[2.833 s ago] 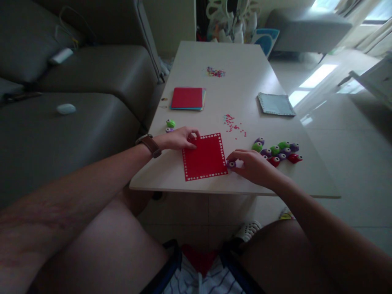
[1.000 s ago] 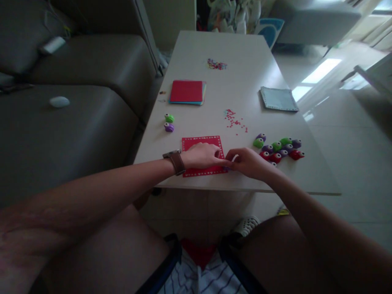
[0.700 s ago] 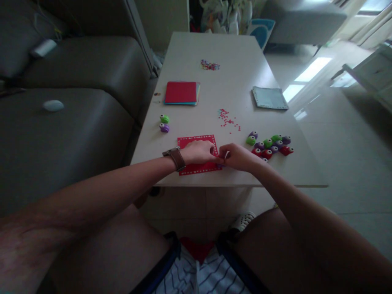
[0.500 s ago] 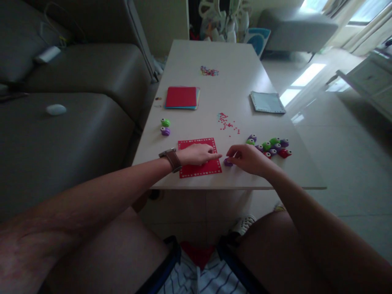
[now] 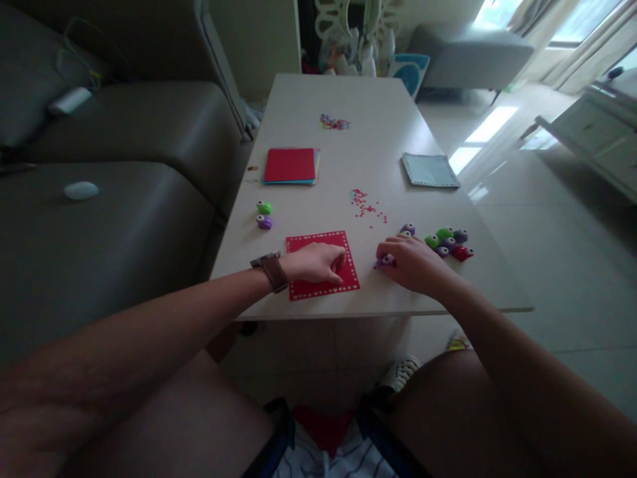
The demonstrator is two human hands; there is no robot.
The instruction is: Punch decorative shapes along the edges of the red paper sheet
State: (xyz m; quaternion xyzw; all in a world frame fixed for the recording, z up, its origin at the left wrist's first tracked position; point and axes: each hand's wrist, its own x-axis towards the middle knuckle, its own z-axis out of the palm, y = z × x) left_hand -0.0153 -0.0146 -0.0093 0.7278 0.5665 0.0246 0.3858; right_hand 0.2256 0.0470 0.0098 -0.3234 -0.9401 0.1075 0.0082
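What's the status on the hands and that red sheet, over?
Left hand flat on red sheet. Right hand closed on purple punch, beside sheet. Other punches just right.

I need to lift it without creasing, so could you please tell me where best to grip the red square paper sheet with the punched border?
Probably the red square paper sheet's far right corner, approached from the right: the left hand covers its middle, and it lies flat.
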